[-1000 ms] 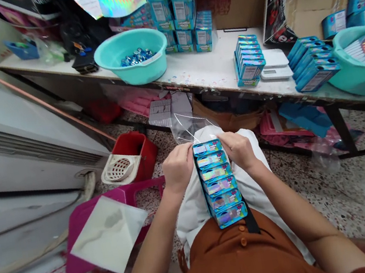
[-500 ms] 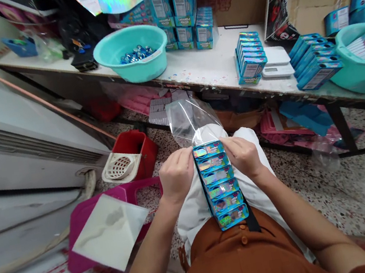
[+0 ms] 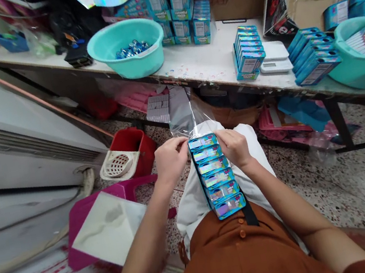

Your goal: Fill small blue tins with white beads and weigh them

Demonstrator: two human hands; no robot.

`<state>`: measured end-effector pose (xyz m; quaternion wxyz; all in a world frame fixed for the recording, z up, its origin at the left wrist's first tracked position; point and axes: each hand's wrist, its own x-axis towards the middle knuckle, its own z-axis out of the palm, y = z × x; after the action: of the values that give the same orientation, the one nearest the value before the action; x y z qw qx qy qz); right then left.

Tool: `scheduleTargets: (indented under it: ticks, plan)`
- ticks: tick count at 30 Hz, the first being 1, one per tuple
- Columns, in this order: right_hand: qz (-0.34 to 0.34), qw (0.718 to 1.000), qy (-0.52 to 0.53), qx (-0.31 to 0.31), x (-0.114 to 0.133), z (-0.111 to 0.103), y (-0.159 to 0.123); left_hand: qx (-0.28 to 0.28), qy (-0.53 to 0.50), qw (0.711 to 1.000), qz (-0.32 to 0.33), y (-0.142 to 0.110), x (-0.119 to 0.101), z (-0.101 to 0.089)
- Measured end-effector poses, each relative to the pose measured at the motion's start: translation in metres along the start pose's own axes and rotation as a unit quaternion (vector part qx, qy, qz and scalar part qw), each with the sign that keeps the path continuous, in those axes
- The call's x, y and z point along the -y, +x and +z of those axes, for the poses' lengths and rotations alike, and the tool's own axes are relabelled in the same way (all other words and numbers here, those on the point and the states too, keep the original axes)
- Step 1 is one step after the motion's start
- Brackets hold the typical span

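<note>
A row of several blue candy boxes (image 3: 217,178) lies on my lap, inside a clear plastic bag (image 3: 180,123) as far as I can see. The bag's loose end sticks out beyond the far box toward the table. My left hand (image 3: 172,161) pinches the plastic at the far left corner of the row, thumb and fingertips together. At the far right corner my right hand (image 3: 235,147) does the same, its fingers bent against the box edge. The film between the fingertips is too thin to see clearly.
Ahead is a white table (image 3: 191,66) with a turquoise basin (image 3: 131,68) of small wrapped candies, stacked blue boxes (image 3: 176,3), a white scale (image 3: 274,58) and a second basin (image 3: 356,63). To my left stand a red mop bucket (image 3: 142,150) and a magenta stool (image 3: 77,221).
Both hands have loosened from tighter fists into fingertip pinches at the far corners. The bag's loose end has sunk and lies flatter. My view has shifted slightly.
</note>
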<state>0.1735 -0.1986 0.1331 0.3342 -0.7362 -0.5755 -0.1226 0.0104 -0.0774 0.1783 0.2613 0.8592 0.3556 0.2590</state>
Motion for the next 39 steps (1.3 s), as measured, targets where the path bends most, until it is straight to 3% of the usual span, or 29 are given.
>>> scheduleTargets:
  ticks: [3, 6, 12, 15, 18, 23, 28, 33, 39]
  plan:
    - [0.001, 1.000, 0.004, 0.022, 0.000, -0.002, 0.002, 0.040, -0.010, 0.998, -0.041, 0.007, -0.001, -0.008]
    - [0.015, 0.999, 0.004, 0.030, 0.000, -0.004, 0.002, 0.040, 0.009, 0.997, -0.064, 0.007, -0.004, -0.011]
    - [0.036, 0.999, -0.004, 0.020, -0.002, -0.002, -0.001, -0.067, 0.082, 0.994, -0.001, -0.009, -0.010, 0.008]
    - [0.036, 0.999, -0.007, 0.001, -0.004, -0.003, -0.004, -0.136, 0.104, 0.984, 0.054, -0.024, -0.002, 0.022]
    - [0.035, 0.999, -0.006, -0.007, -0.006, -0.003, -0.008, -0.167, 0.092, 0.977, 0.096, -0.038, 0.010, 0.031]
    - [0.021, 1.000, 0.009, -0.004, -0.006, -0.006, -0.022, -0.152, 0.098, 0.971, 0.158, -0.057, 0.021, 0.032]
    - [-0.008, 0.999, 0.032, 0.014, -0.006, -0.013, -0.044, -0.176, 0.109, 0.958, 0.198, -0.065, 0.024, 0.034]
    - [-0.012, 0.999, 0.047, -0.022, -0.008, -0.001, -0.041, -0.181, 0.098, 0.961, 0.185, -0.055, 0.039, 0.045]
    - [0.053, 0.998, 0.036, 0.013, -0.007, 0.022, -0.034, -0.139, 0.125, 0.974, 0.127, -0.054, 0.052, 0.056]
